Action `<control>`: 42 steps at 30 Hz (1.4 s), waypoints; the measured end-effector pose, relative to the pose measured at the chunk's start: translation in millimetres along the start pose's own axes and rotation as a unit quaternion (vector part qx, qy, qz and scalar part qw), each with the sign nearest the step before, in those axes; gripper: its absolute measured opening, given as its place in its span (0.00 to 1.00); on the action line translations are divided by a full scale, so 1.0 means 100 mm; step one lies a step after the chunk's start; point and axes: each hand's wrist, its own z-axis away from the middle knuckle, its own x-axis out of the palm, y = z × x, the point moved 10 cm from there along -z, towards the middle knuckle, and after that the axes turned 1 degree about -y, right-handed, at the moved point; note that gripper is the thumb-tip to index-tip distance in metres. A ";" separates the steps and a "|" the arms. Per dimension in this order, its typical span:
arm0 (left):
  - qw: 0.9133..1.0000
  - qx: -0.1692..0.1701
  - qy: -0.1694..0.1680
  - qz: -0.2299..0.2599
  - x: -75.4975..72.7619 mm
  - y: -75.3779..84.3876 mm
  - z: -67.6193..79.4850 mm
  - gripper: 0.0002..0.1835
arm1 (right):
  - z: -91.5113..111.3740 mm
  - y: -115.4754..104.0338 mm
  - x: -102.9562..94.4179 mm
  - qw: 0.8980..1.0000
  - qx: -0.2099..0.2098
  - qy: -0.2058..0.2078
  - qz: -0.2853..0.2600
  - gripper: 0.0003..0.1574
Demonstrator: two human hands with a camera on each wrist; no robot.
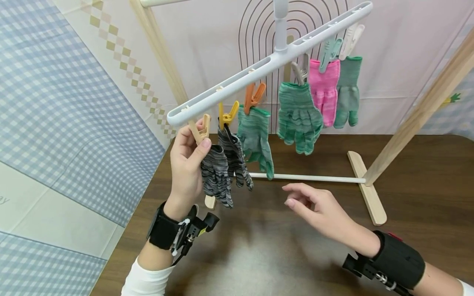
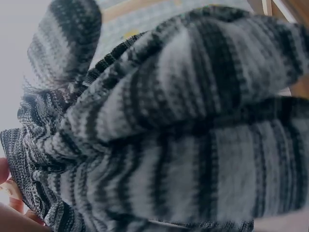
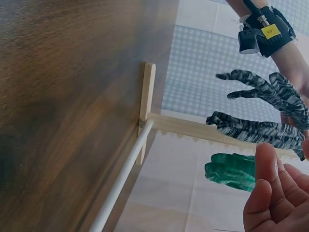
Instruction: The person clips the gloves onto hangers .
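My left hand (image 1: 187, 164) is at the low left end of the white hanger bar (image 1: 270, 63). It pinches a beige clothes peg (image 1: 203, 127) where the cuff of a black-and-grey striped knit glove (image 1: 216, 172) hangs. That glove's fingers fill much of the left wrist view. Just beside it, a second striped glove (image 1: 235, 154) hangs from a yellow peg (image 1: 228, 115). My right hand (image 1: 320, 209) hovers lower right with loosely bent fingers, holding nothing. Nearest above it are a green glove (image 1: 255, 137) on an orange peg (image 1: 253, 98) and another green glove (image 1: 300, 117) on a grey peg.
Further right along the bar hang a pink glove (image 1: 324, 92) and a grey-green glove (image 1: 348, 92) on pegs. A wooden stand (image 1: 414, 111) with a white lower rod (image 1: 307, 177) frames the work on a brown table (image 1: 418, 189). Checked cloth (image 1: 70, 102) covers the left side.
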 end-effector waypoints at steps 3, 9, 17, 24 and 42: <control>1.000 0.007 0.008 -0.005 -0.05 0.01 -0.03 0.17 | 0.02 0.02 0.00 1.000 -0.001 0.002 0.001 0.14; 1.000 0.020 0.006 -0.014 -0.12 0.01 -0.08 0.17 | 0.05 0.07 -0.01 1.000 0.007 0.002 0.001 0.14; 0.999 0.023 0.011 -0.033 -0.20 -0.01 -0.13 0.18 | 0.09 0.14 -0.03 1.000 0.019 0.001 0.001 0.14; 0.998 0.016 0.029 -0.047 -0.30 -0.06 -0.17 0.17 | 0.12 0.20 -0.03 1.000 0.022 0.002 -0.004 0.14; 0.995 -0.012 0.063 -0.077 -0.41 -0.13 -0.23 0.17 | 0.19 0.29 -0.04 0.999 0.041 0.001 -0.004 0.14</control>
